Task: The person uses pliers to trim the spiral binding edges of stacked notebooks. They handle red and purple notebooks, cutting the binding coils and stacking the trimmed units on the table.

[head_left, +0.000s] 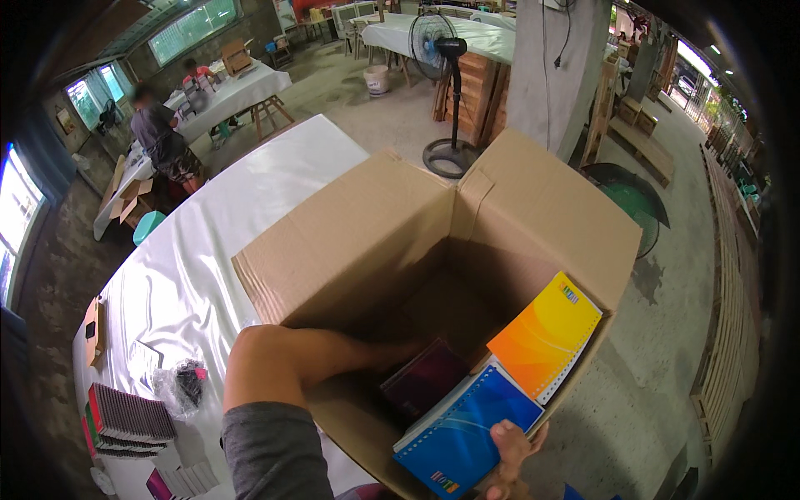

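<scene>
A large open cardboard box [350, 242] stands in front of me. My left arm reaches over its left side, and my left hand [402, 354] is in the shadow inside, at the edge of a dark maroon notebook [427, 377]. That hand appears closed on the notebook, though its fingertips are hidden. A stack topped by a blue spiral notebook [471, 429] sits at the box's near right side. My right hand [510, 462] grips the blue notebook's right corner, thumb on the cover. Beyond it, a yellow-orange spiral notebook [546, 337] leans against the right wall.
White cloth covers the table [208, 242]. At the near left are a stack of spiral notebooks [129, 421], crumpled clear plastic [179, 387] and a phone [90, 331]. Beyond stand a fan [454, 108] and a concrete pillar [554, 83]. Two people work at a far table.
</scene>
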The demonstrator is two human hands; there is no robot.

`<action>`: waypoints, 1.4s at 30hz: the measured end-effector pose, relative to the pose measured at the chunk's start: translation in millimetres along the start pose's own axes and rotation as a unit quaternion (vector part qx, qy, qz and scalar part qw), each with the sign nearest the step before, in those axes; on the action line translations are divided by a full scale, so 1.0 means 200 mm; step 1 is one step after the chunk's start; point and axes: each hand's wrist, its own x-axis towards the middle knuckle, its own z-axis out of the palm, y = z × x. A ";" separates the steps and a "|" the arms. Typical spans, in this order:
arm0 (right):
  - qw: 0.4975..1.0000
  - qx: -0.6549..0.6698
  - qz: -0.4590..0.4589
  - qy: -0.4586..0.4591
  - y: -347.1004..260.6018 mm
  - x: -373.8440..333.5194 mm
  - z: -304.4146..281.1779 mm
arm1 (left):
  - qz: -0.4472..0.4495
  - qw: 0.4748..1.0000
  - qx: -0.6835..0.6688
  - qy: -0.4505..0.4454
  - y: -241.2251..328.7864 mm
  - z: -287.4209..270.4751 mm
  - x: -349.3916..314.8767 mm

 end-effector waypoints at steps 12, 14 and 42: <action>0.982 0.035 0.076 -0.169 -0.07 0.11 -0.13 | -0.037 0.999 0.034 -0.007 -0.03 0.01 -0.03; 0.979 0.040 0.089 -0.180 -0.07 0.11 -0.14 | -0.039 0.998 0.047 -0.012 -0.01 0.03 -0.02; 0.958 0.046 0.103 -0.262 -0.13 0.21 -0.22 | 0.130 0.925 0.303 0.189 0.52 0.24 -0.54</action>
